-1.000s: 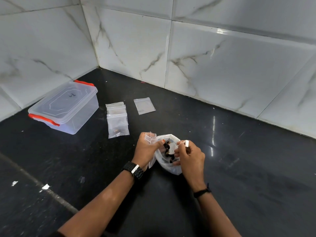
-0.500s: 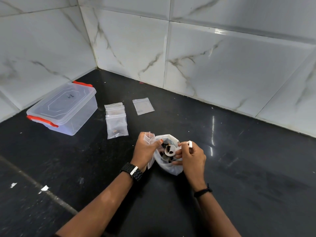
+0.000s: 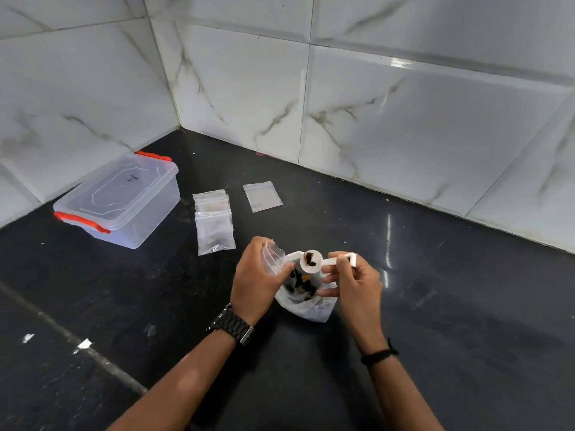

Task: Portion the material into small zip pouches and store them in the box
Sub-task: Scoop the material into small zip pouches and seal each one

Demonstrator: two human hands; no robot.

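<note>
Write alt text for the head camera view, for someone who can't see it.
The right hand lifts a white scoop of dark pieces from a plastic bag while the left hand holds a small zip pouch. More pouches and a lidded clear box lie on the black counter.

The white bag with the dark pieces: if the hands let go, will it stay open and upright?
Probably not. The white bag looks thin and crumpled, so likely floppy. The left hand seems to steady it now. The dark pieces low inside may keep its base from sliding.
</note>
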